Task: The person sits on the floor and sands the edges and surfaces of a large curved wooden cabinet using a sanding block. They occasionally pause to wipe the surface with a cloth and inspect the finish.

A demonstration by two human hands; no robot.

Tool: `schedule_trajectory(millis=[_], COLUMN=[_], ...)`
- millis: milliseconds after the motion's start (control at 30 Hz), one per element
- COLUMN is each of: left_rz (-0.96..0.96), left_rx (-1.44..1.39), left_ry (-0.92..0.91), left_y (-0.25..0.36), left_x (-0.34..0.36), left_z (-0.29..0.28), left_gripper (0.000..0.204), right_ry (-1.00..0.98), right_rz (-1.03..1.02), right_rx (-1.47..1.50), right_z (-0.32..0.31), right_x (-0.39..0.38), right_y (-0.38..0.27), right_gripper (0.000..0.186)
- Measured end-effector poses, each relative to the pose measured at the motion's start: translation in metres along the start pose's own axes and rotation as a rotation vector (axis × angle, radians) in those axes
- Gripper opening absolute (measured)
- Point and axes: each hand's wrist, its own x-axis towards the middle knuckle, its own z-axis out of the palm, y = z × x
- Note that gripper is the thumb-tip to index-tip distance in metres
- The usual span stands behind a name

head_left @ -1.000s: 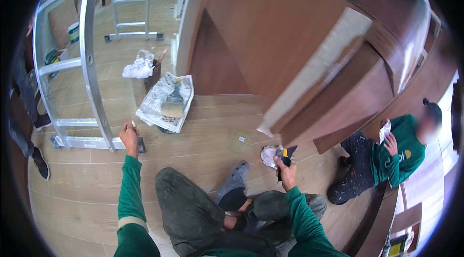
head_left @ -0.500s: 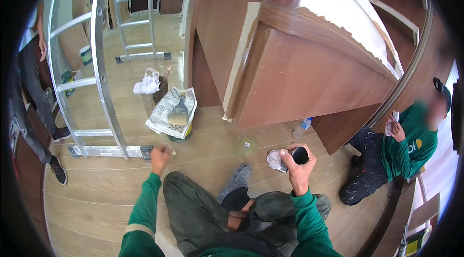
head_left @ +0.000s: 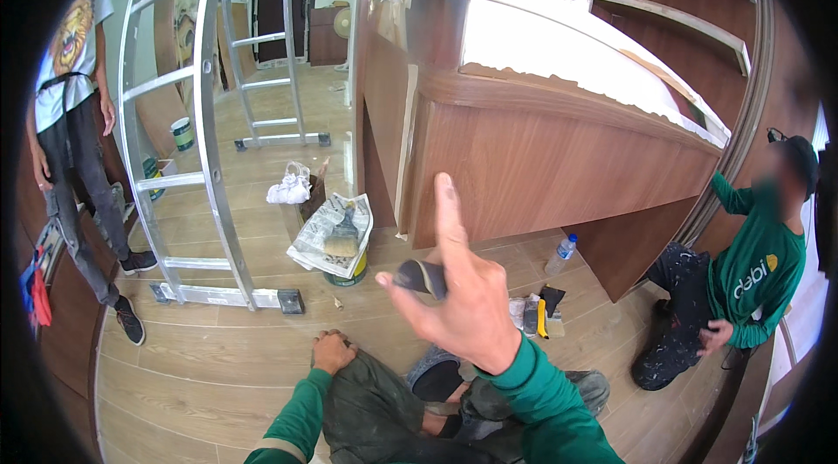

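My right hand (head_left: 471, 302) is raised in front of the brown wooden panel, its index finger stretched upward. Between its thumb and the other fingers is a dark, hollow, cup-like cylinder (head_left: 416, 278), partly covered by the hand. My left hand (head_left: 333, 351) lies on my bent left knee, fingers draped over the dark green trouser leg and holding nothing. On the floor just beyond my right wrist lies a scraper with a yellow handle (head_left: 542, 321), next to a whitish wad (head_left: 518, 313) that my hand partly hides.
A metal ladder (head_left: 212, 150) stands at the left, near a standing person (head_left: 74, 115). Left of centre, a wide brush (head_left: 342, 243) lies on newspaper (head_left: 307, 241) over a bucket (head_left: 352, 274). A water bottle (head_left: 560, 256) stands under the wooden panel (head_left: 567, 158). A co-worker (head_left: 759, 263) kneels at right.
My right hand has come up and leftward with the cylinder, index finger now extended. My left hand has gone from above the floor onto my knee. The co-worker's one hand now touches the woodwork.
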Motion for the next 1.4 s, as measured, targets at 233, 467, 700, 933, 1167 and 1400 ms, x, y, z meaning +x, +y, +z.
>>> schedule_trajectory(millis=[233,467,700,933,1167,1400], left_rz=[0.037,0.028,0.023,0.031,0.03,-0.038], left_rx=[0.0,-0.008,-0.017,0.003,-0.01,0.003], left_ry=[0.027,0.005,0.026,0.023,0.048,0.133], left_y=[0.001,0.008,0.001,0.001,0.0,-0.001], left_x=[0.0,-0.006,-0.003,-0.004,-0.004,-0.013], left_z=[0.003,-0.004,0.002,0.004,0.005,0.015], left_gripper=[0.044,0.044,0.045,0.044,0.046,0.056], right_ry=[-0.057,0.03,0.024,0.048,0.062,0.294], right_rz=[-0.04,0.051,0.049,0.049,0.058,-0.233], right_rx=[-0.106,-0.175,-0.272,-0.289,-0.277,-0.2], right_z=[0.005,-0.027,-0.03,-0.032,-0.033,-0.048], right_x=[-0.029,0.002,0.014,0.016,0.018,0.031], right_y=[0.008,0.01,0.005,0.004,0.001,0.017], right_gripper=[0.094,0.083,0.084,0.083,0.077,0.026])
